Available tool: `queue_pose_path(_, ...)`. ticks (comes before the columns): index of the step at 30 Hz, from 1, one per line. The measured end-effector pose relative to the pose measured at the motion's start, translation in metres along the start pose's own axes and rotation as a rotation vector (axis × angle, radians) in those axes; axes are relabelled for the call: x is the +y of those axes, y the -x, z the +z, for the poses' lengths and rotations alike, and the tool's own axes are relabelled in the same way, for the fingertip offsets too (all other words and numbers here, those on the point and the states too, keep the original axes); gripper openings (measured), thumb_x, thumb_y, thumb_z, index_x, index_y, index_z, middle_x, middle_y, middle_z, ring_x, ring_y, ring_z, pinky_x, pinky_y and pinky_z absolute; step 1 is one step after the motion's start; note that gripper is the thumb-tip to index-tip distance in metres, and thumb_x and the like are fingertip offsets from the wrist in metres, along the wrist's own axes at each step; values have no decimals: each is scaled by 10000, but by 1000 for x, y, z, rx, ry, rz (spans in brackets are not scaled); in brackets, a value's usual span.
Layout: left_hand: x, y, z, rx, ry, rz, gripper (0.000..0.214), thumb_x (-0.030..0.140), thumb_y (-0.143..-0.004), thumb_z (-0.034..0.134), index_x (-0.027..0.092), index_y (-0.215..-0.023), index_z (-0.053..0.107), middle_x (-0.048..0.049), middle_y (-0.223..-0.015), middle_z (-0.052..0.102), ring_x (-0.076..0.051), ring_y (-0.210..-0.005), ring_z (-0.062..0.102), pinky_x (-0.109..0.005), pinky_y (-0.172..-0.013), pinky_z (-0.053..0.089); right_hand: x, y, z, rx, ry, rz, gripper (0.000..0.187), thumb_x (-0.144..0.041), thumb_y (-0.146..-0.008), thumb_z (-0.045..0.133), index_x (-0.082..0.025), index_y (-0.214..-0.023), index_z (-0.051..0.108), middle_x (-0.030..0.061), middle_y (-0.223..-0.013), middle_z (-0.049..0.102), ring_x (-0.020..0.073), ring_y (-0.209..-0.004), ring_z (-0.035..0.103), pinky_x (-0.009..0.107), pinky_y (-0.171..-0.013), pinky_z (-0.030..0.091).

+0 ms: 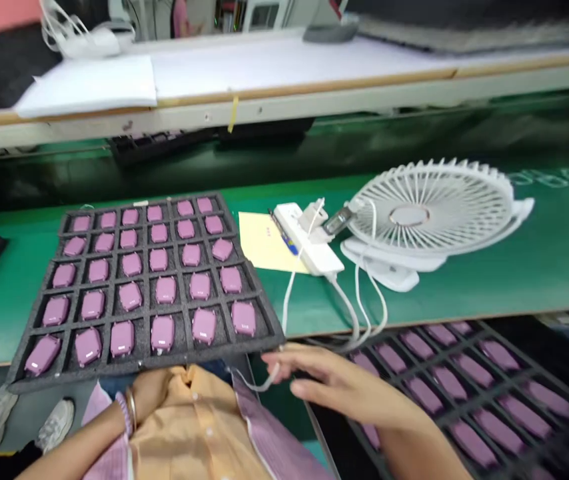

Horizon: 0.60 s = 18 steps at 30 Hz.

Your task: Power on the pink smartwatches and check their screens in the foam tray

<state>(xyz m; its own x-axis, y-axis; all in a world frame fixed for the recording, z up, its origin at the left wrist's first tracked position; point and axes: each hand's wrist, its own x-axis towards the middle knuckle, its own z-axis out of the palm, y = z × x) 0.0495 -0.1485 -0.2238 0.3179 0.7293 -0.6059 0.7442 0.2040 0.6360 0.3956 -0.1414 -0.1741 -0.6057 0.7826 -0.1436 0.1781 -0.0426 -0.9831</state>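
A dark grey foam tray lies tilted at the bench's front edge, its front overhanging. Purple watch-like cases sit in its compartments. My left hand, with bracelets at the wrist, is under the tray's front edge against my shirt; its fingers are mostly hidden. My right hand is beside the tray's front right corner, thumb and fingers apart. A thin white cable runs past its fingertips; whether they pinch it I cannot tell.
A white power strip with plugs lies on yellow paper beside a pen. A white fan stands to the right. At lower right is a second tray of purple cases. A shelf crosses above the green bench.
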Motion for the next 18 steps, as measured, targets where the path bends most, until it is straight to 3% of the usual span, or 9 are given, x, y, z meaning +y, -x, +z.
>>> queue_pose_path(2, 3, 19, 2, 20, -54, 91, 285, 472, -891, 574, 226, -840, 708, -68, -890, 752, -256, -881, 685, -365, -890, 560, -2, 10, -10, -63, -180, -85, 434, -621, -966, 700, -341, -1293, 756, 116, -973, 740, 280, -977, 720, 413, -896, 577)
queue_pose_path(6, -5, 49, -5, 140, -180, 225, 230, 440, -876, 647, 263, -987, 743, -69, -1000, 750, -237, -951, 685, -294, -909, 553, -8, 15, -29, 66, -517, -174, 426, -659, -852, 762, -487, -1242, 752, 102, -1029, 705, 298, -818, 741, 407, -722, 639)
queue_pose_path(8, -8, 62, -16, 244, -291, 317, 266, 438, -890, 647, 298, -1092, 747, -69, -1033, 748, -226, -947, 699, -258, -865, 564, -23, 1, -30, 138, -555, -180, 480, -657, -858, 766, -502, -1309, 712, 79, -1218, 692, 305, -889, 744, 442, -800, 646)
queue_pose_path(10, 0, 76, -31, 372, -338, 430, 297, 449, -921, 625, 358, -1182, 733, -54, -1104, 747, -213, -969, 716, -239, -858, 573, -47, -22, -23, 113, -558, -199, 480, -592, -916, 764, -496, -1377, 669, 43, -1411, 620, 305, -1039, 730, 459, -922, 619)
queue_pose_path(12, 25, 84, -45, 530, -251, 484, 385, 475, -969, 581, 413, -1343, 650, -45, -1305, 704, -229, -1140, 694, -277, -983, 559, -74, -48, -11, 83, -559, -282, 536, -572, -935, 771, -476, -1440, 621, 36, -1543, 521, 325, -1213, 668, 487, -1052, 547)
queue_pose_path(13, 43, 84, -51, 598, -170, 427, 463, 486, -992, 569, 425, -1452, 556, -45, -1456, 624, -252, -1319, 608, -330, -1102, 507, -86, -59, -4, 52, -561, -334, 572, -568, -936, 777, -471, -1469, 593, 32, -1590, 470, 325, -1263, 641, 491, -1101, 509)
queue_pose_path(15, 83, 76, -58, 576, 27, 455, 782, 650, -903, 658, 350, -1578, 403, -104, -1565, 522, -299, -1423, 514, -414, -1183, 446, -103, -77, 7, 3, -577, -433, 584, -539, -964, 757, -462, -1506, 554, 30, -1648, 393, 324, -1341, 589, 484, -1141, 477)
queue_pose_path(16, 102, 68, -61, 491, 131, 490, 941, 728, -829, 699, 287, -1595, 376, -145, -1487, 581, -304, -1341, 574, -427, -1154, 469, -108, -83, 11, 2, -583, -468, 578, -524, -979, 744, -462, -1516, 540, 26, -1667, 362, 320, -1372, 563, 479, -1153, 468)
queue_pose_path(18, 133, 50, -66, 298, 342, 463, 835, 779, -905, 531, 180, -1486, 511, -121, -1015, 725, -227, -917, 685, -376, -911, 574, -110, -87, 12, 33, -580, -514, 558, -512, -997, 728, -469, -1518, 532, 16, -1685, 328, 314, -1408, 528, 467, -1156, 470)
